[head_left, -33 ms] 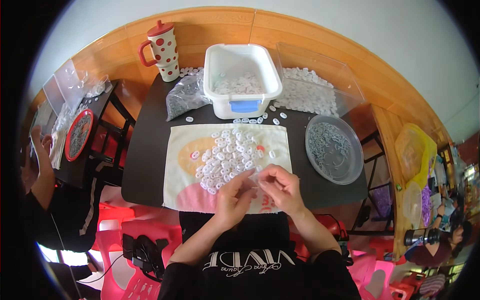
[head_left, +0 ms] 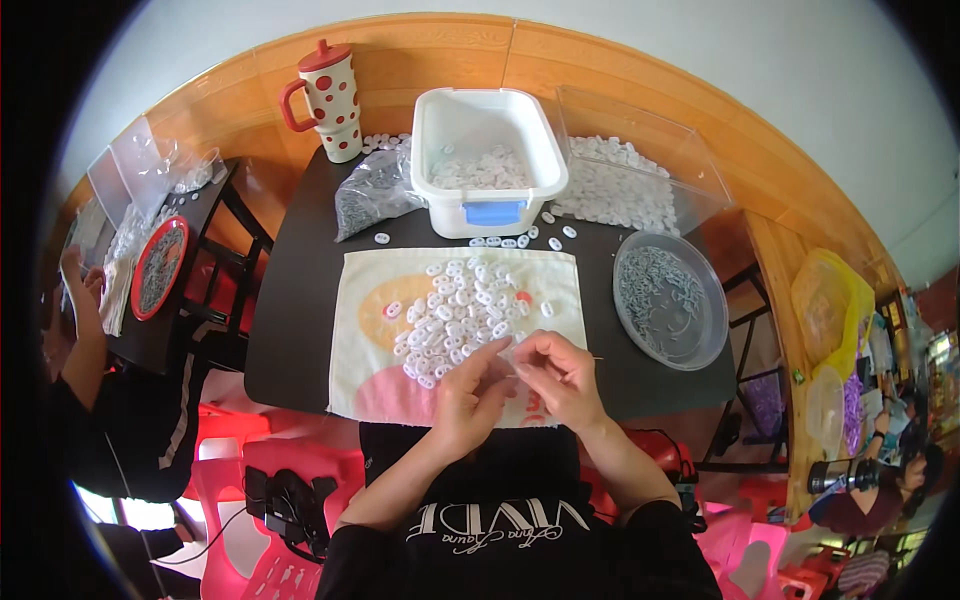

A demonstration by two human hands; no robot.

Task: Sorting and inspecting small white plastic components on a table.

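In the head view, the left hand (head_left: pixel 470 402) is half curled, thumb and fingers close together, with the right hand (head_left: pixel 560 378) just beside it. The right hand's thumb and fingertips are drawn narrow in a pinch. Something small seems to lie between the two hands, but I cannot tell what it is or which hand holds it. Both are over the cloth (head_left: pixel 345 365), on the dark table (head_left: pixel 285 310).

The white pieces (head_left: pixel 455 320) lie heaped just ahead of the left hand, with a few strays ahead of the right. Beyond the heap stands the bin (head_left: pixel 445 215), holding more of them. The bag (head_left: pixel 375 202) and cup (head_left: pixel 335 112) are farther off, ahead and left of the left hand. Right of the right hand sits the dish (head_left: pixel 690 338) of grey bits (head_left: pixel 645 285).
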